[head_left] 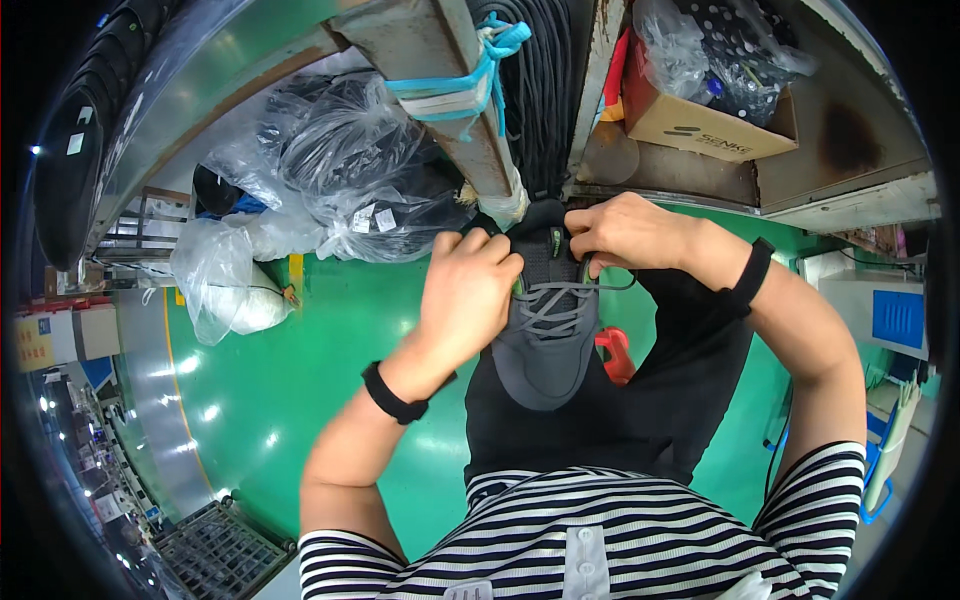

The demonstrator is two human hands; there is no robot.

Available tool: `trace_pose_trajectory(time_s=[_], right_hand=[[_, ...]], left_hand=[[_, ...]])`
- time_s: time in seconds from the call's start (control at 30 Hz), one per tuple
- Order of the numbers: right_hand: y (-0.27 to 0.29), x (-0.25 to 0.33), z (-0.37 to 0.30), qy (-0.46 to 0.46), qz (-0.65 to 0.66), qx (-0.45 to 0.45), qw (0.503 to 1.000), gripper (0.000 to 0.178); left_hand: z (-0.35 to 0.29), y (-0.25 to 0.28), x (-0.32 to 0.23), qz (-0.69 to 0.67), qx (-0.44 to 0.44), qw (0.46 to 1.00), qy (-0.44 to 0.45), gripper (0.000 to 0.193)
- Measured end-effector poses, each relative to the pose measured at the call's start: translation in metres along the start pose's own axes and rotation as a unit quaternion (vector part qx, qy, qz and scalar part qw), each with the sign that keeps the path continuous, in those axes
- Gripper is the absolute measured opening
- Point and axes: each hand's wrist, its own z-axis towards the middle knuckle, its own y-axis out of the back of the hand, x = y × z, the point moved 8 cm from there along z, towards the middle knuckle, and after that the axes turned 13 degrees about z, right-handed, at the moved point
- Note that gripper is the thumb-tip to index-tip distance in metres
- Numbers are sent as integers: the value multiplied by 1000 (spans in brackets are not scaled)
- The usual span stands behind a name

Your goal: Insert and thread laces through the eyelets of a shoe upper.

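Note:
A dark grey sneaker (pixel 543 362) rests over my lap, its toe pointing toward me. Grey laces (pixel 556 310) cross its front, and one loop sticks out to the right. My left hand (pixel 466 290) is closed on the left side of the shoe's collar, fingers curled in. On the opposite side of the collar, my right hand (pixel 630 234) pinches the edge beside the tongue (pixel 552 246). The fingertips of both hands are partly hidden. Black straps circle both my wrists.
A metal post (pixel 440 70) wrapped with blue cord stands just ahead, beside hanging black laces (pixel 540 100). Clear plastic bags (pixel 340 150) are piled at the left. A cardboard box (pixel 710 125) sits on a shelf at the right. A red object (pixel 617 356) shows beside my leg.

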Motion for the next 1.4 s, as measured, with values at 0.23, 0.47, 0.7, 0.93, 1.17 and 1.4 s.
trace_pose_trajectory(time_s=[0.23,0.47,0.7,0.93,1.17,1.4], right_hand=[[-25,-40,4,-111,178,28,977,30],[-31,-34,2,-194,215,-124,949,10],[-8,18,11,-45,274,-381,882,11],[-37,13,16,-85,99,-416,900,15],[-44,16,19,-45,131,-414,900,7],[-36,2,1,76,252,-414,871,12]], left_hand=[[11,-56,45,-439,190,878,4,30],[7,-55,46,-386,146,909,-56,25],[0,-45,37,-374,75,923,-47,24],[-16,-53,39,-345,42,931,110,15],[-48,-117,31,-693,230,614,299,24],[-20,-47,39,-558,133,813,101,26]])
